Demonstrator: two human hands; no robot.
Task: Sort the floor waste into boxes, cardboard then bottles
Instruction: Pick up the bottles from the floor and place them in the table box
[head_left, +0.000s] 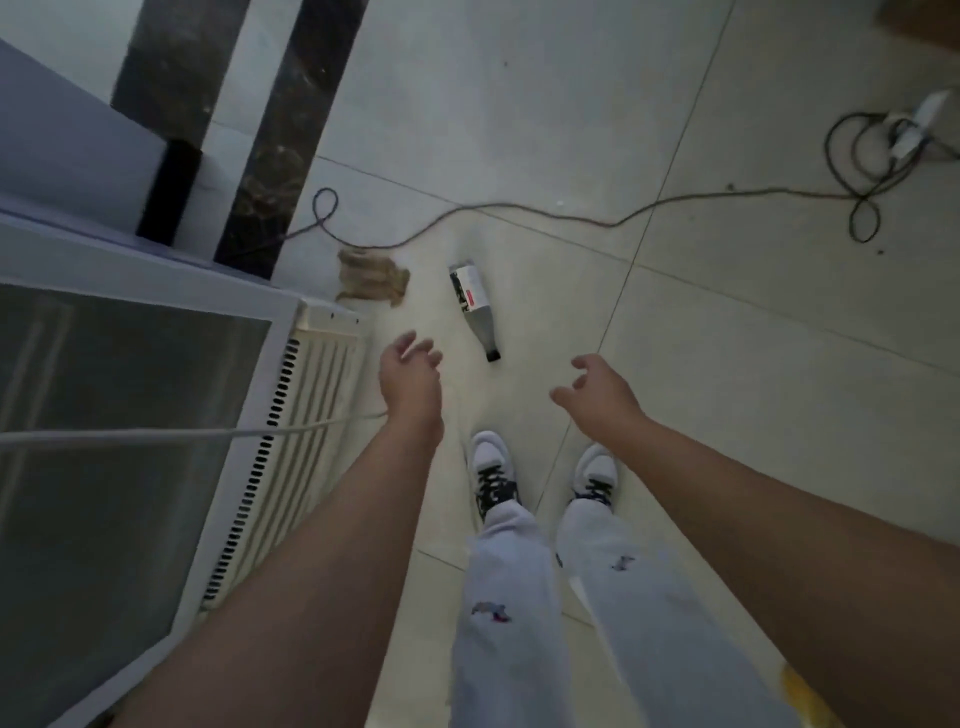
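Head view: black-capped, white-labelled plastic bottle (471, 304) lies cap toward the person, ahead between empty, loosely spread left hand (408, 371) and right hand (602, 387); left looks slightly nearer.

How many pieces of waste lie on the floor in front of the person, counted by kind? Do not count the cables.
bottle, lying on its side: 1
crumpled brown scrap, cardboard or paper, cannot tell which: 1
Total: 2
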